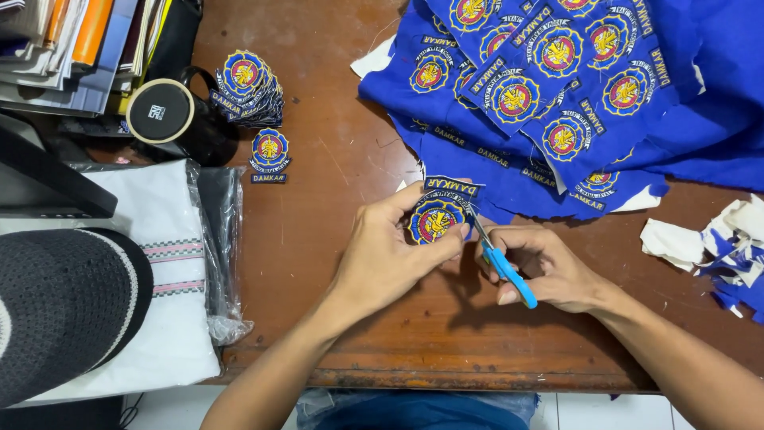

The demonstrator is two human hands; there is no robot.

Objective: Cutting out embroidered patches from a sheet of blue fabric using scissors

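Note:
My left hand (386,255) pinches a round embroidered patch (435,220), blue with a yellow and red emblem and a lettered strip above it. My right hand (549,271) grips small scissors with blue handles (503,269); their blades touch the patch's right edge. Both hands hover over a brown wooden table (334,183). Just beyond them lies blue fabric (557,87) covered with several uncut patches of the same kind.
A stack of cut patches (247,86) and one loose patch (269,153) lie at the back left beside a black mug (171,118). White and blue scraps (716,247) sit right. Bagged white cloth (155,263), a dark cap (60,306) and books (72,48) occupy the left.

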